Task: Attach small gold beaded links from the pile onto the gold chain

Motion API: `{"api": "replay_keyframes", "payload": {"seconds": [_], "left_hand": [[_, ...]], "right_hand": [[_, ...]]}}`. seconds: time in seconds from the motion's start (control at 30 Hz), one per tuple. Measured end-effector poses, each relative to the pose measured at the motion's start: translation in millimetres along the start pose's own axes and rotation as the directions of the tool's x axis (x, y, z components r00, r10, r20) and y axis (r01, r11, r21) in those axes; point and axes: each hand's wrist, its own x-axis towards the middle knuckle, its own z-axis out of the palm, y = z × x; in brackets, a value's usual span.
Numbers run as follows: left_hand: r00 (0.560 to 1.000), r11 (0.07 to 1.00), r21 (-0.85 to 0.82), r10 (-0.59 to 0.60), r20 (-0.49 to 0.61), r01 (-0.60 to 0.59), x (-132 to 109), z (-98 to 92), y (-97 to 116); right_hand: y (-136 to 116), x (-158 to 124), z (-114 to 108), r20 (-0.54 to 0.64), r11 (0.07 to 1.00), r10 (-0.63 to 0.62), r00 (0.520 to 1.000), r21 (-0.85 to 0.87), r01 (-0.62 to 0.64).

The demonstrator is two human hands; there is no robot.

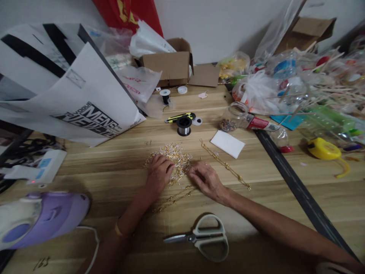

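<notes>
A loose pile of small gold and clear beads (175, 158) lies in the middle of the wooden table. My left hand (160, 170) rests on the pile's left side, its fingers curled together and their tips hidden. At the right edge of the pile my right hand (205, 178) is closed, thumb and fingers drawn together; anything between them is too small to make out. One gold beaded chain (226, 165) stretches out to the right of that hand. Another gold chain (173, 198) lies below the pile, its right end close to my right hand.
Scissors (196, 238) lie near the front. Behind the beads are a wire spool (184, 126), a yellow-black cutter (178, 117) and a folded white paper (228, 143). A bead jar (232, 116) and tape measure (323, 148) are right; a white bag (80, 91) and purple appliance (57, 217) left.
</notes>
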Motion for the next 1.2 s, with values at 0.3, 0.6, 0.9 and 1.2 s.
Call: {"api": "replay_keyframes", "payload": {"seconds": [0.3, 0.6, 0.9, 1.2], "left_hand": [[1.0, 0.998, 0.06, -0.009, 0.03, 0.008, 0, 2.9, -2], [1.0, 0.996, 0.084, -0.021, 0.017, 0.02, -1, 7.0, -2], [0.99, 0.981, 0.187, 0.024, 0.142, -0.05, 9, 0.7, 6], [0.995, 0.986, 0.157, 0.032, 0.098, -0.047, 11, 1.9, 7]], "right_hand": [[-3, 9, 0, 0.031, 1.0, 0.006, 1.0, -0.008, -0.005], [1, 19, 11, -0.045, 0.992, 0.103, 0.994, 0.076, -0.099], [5, 14, 9, -0.052, 0.999, 0.007, 0.999, 0.05, -0.004], [8, 13, 10, -0.055, 1.0, -0.006, 0.998, 0.029, 0.007]]}}
